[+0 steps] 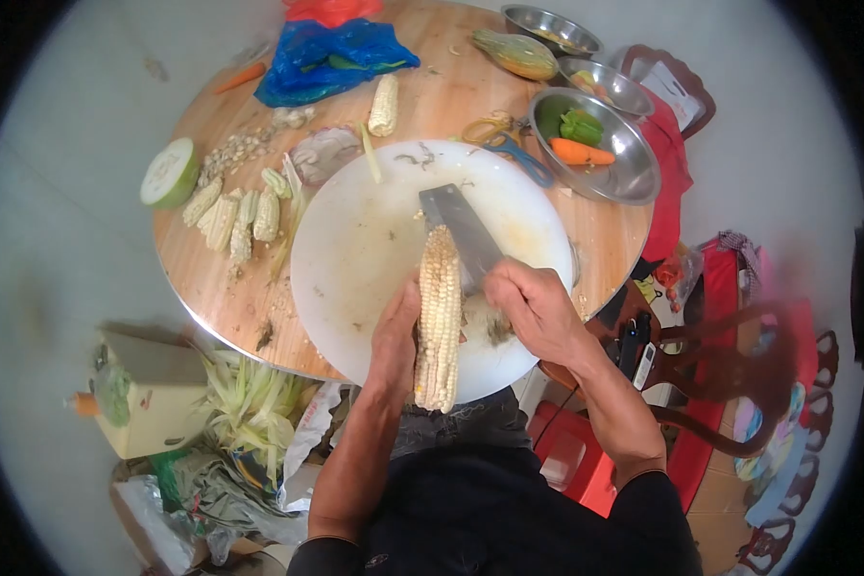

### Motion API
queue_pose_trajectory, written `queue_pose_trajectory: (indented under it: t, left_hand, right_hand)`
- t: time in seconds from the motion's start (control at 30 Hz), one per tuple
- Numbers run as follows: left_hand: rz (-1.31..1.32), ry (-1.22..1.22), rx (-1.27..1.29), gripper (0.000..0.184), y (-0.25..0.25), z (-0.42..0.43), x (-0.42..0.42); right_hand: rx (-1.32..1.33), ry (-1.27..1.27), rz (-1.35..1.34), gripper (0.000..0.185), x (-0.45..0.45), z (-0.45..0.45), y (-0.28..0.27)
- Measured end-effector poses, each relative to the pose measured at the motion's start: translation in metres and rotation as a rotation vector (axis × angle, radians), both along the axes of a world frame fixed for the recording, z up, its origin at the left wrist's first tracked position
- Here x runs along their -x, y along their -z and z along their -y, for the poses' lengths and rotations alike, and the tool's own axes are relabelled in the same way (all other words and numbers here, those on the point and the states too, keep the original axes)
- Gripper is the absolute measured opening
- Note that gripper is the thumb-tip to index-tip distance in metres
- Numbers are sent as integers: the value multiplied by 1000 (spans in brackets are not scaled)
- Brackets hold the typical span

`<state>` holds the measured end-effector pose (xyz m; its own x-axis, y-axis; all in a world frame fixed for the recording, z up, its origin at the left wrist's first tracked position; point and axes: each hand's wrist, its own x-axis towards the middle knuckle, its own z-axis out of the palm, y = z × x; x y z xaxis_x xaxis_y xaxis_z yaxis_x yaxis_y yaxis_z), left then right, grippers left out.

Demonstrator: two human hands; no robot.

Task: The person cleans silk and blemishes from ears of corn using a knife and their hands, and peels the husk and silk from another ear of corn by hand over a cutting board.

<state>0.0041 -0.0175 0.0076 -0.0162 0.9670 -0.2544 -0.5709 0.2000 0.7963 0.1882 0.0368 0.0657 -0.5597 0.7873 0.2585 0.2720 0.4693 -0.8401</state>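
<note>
cleaver (463,230) handle: hidden by right hand (536,302) | red plastic (332,11): top cut off

Board (355,240) on worktop (610,230) before me. Over board: corn ear (440,331) in my left hand (396,331), cleaver (463,228) in right hand (535,305). Corn pieces (223,221) left of board. Bowl (636,175) right, carrot (582,152) inside. Bag (328,65) behind board.

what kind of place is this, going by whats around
Probably a home kitchen or dining area, perhaps a small eatery: a cleaver is held over a white chopping board on a round wooden table.
</note>
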Motion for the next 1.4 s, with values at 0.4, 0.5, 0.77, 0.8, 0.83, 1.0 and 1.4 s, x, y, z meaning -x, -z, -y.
queue_pose_trajectory:
  t: [0.4, 0.5, 0.77, 0.8, 0.83, 1.0, 1.4]
  left_hand:
    - [153, -29, -27, 47, 4, 1, 0]
    - [354, 46, -62, 48, 16, 0, 7]
    - [310, -44, -92, 53, 1, 0, -2]
    - [311, -49, -91, 53, 1, 0, -2]
    - [333, -43, -105, 53, 1, 0, -2]
    - [433, -46, -108, 49, 7, 0, 3]
    - [453, -43, -91, 51, -4, -1, -1]
  right_hand:
    - [-200, -79, 305, 26, 12, 10, 16]
    - [-16, -164, 215, 26, 11, 17, 8]
    - [-229, 126, 462, 27, 27, 19, 12]
    - [-229, 121, 462, 27, 29, 18, 13]
    - [-276, 117, 438, 24, 31, 18, 13]
    - [-285, 118, 392, 13, 24, 10, 28]
    - [-471, 127, 411, 22, 34, 21, 24]
